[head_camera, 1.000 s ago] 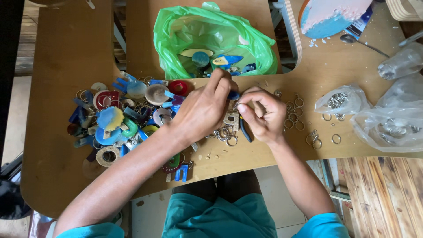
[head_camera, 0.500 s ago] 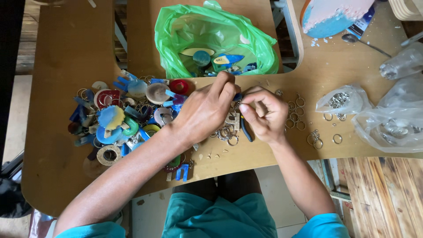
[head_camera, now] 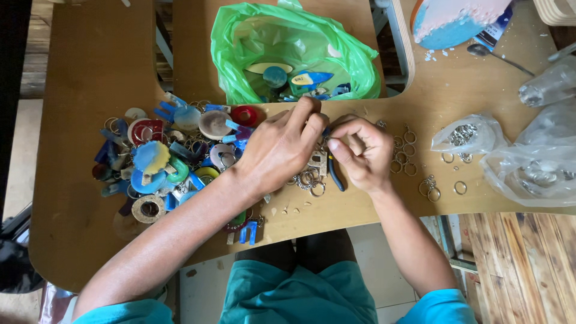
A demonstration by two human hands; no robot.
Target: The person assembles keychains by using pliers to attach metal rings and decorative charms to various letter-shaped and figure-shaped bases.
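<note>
Small metal key rings (head_camera: 309, 180) lie loose on the brown wooden table (head_camera: 78, 90) beneath both hands. Left hand (head_camera: 279, 150) and right hand (head_camera: 360, 150) meet fingertip to fingertip, pinched on something too small to tell. Colourful keychain pieces (head_camera: 174, 159) are heaped leftward, with a green plastic bag (head_camera: 240, 42) beyond.

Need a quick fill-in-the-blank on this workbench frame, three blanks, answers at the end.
1. The plastic bag at the top of the wooden table is ____ in colour.
2. The pile of colourful keychain pieces lies beside the ____ hand.
3. The loose metal rings lie on the table beside the ____ hand.

Missing words: green; left; right
</note>
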